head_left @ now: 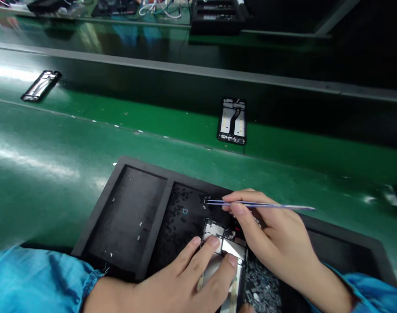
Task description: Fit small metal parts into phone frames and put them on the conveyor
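Above the phone frame [222,243], tweezers [260,204] in the right hand [276,243] point left.

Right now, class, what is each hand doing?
Left hand: open, fingers resting on the phone frame.
Right hand: closed on the tweezers.

head-worn view, forward-down, close over bench [55,143]

Seen at twelve o'clock: an open frame [232,121], lying flat on the green belt [55,148]. At ten o'clock we mark a second frame [41,85], well apart from the first. Beyond both we note a grey rail [185,68]. At the far edge, twelve o'clock, sit black trays [216,16], with white cables [159,9] at their nine o'clock.
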`<state>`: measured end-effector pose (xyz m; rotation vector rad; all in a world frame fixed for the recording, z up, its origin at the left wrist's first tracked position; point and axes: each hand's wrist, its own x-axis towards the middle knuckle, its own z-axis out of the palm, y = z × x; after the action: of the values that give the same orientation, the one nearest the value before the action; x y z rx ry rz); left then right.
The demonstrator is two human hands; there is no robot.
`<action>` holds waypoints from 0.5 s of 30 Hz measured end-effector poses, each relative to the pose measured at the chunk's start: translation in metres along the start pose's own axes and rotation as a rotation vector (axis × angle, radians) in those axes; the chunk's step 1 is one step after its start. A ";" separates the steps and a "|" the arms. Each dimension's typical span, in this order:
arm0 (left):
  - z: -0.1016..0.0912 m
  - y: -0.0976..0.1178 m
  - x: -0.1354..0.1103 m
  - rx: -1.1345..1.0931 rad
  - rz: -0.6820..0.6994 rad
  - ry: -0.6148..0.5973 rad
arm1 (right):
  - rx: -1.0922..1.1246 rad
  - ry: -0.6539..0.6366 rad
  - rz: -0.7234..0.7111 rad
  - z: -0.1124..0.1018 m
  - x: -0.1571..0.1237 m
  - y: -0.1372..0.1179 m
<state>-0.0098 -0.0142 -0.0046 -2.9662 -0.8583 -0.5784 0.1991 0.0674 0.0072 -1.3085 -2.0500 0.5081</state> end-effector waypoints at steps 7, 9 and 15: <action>-0.002 -0.002 0.000 0.038 0.037 -0.009 | -0.015 0.012 -0.033 0.003 -0.002 0.003; -0.002 -0.002 -0.001 0.052 0.070 -0.014 | -0.003 0.014 -0.022 0.003 -0.002 0.003; 0.005 0.002 -0.006 0.070 0.073 0.020 | 0.130 -0.035 -0.051 0.002 0.002 -0.001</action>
<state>-0.0115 -0.0179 -0.0114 -2.9095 -0.7490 -0.5625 0.1962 0.0684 0.0071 -1.1762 -2.0375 0.6340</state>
